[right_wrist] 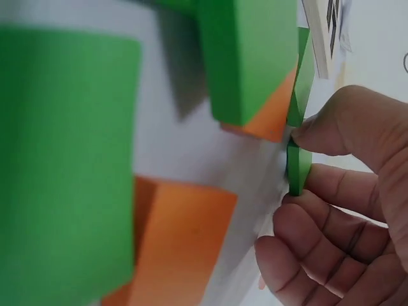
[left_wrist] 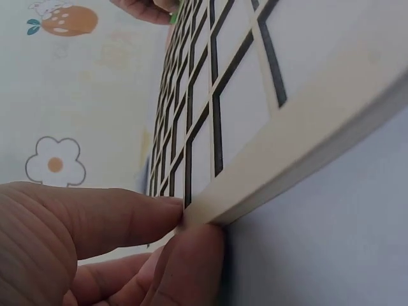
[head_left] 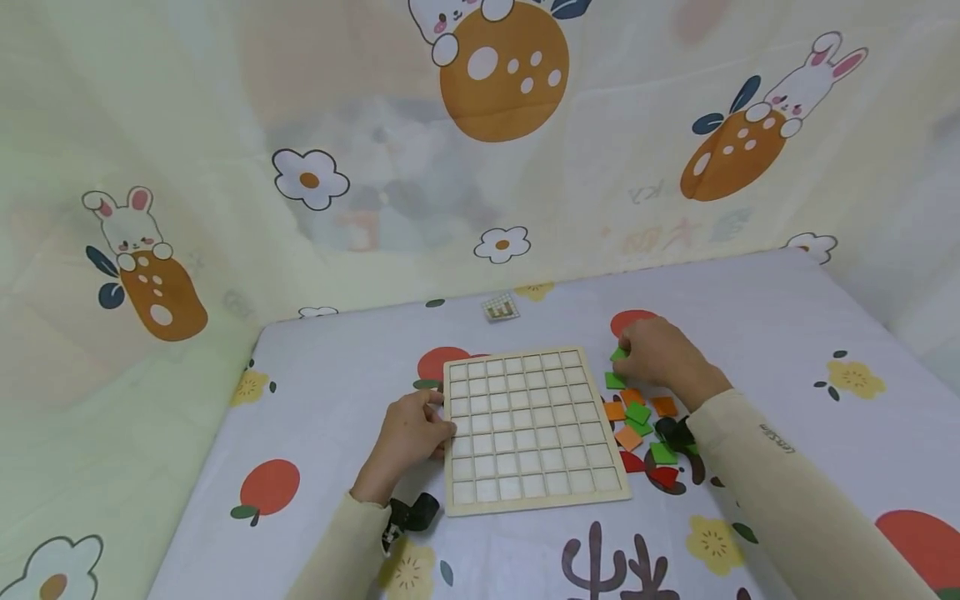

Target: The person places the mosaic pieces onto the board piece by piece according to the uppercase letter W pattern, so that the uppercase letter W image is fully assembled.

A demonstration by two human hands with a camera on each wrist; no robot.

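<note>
Across a fruit-print tablecloth [head_left: 750, 325], a person's left hand [head_left: 408, 432] pinched the left edge of a wooden grid board [head_left: 534, 425] while the right hand [head_left: 666, 357] grasped a green tile [right_wrist: 299, 169] near its right side.

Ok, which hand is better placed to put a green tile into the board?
Likely the right hand: it pinches a green tile, while the left hand holds the grid board by its edge.

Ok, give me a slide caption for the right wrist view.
Right hand pinching a green tile, with other green tiles and orange tiles in the foreground.
</note>
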